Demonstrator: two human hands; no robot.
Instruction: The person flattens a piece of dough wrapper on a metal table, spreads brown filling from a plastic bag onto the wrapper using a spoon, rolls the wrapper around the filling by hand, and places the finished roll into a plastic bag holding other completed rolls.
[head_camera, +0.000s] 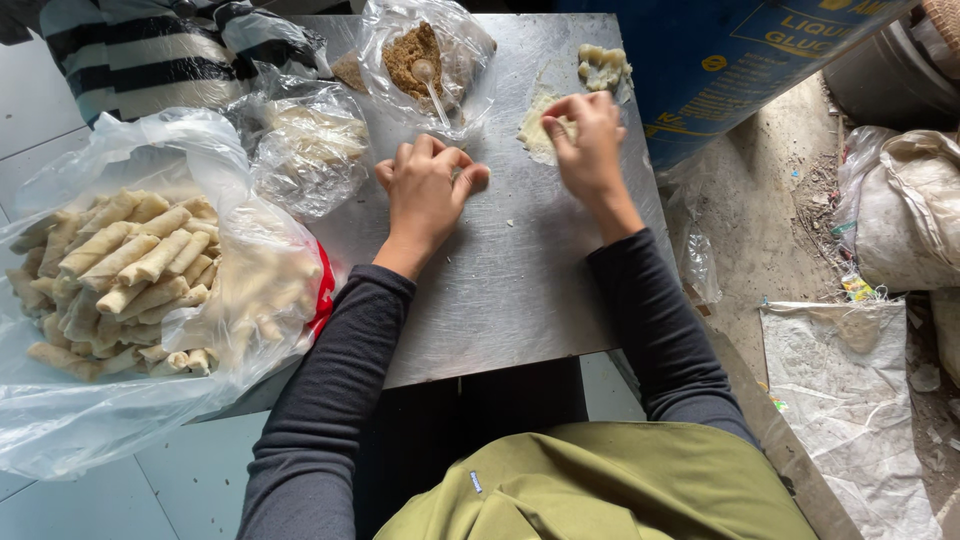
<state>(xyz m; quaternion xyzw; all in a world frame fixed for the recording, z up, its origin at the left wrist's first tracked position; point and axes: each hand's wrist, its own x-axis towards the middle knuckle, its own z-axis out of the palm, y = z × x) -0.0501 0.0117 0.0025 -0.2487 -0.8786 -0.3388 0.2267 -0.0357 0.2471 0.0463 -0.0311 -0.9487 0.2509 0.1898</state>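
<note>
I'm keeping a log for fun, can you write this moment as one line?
left hand: curled on metal table | right hand: pinching thin wrapper | filling bag: open, spoon inside | finished rolls: piled left

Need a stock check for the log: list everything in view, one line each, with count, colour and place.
metal table: one, grey steel, centre
rolled pastries: many, pale beige, piled in a clear plastic bag at left
bag of wrappers: one, clear with whitish contents, behind the rolls
filling bag: one, clear, brown crumbly filling, table's far edge
spoon: one, white, standing in the filling
flat wrapper: one, pale, under the right hand
dough lump: one, pale, far right of table
blue drum: one, right of table
sacks: several, white, on the ground at right
striped cloth: black and white, top left
left hand: curled, resting on table
right hand: fingers pinching the flat wrapper
</note>
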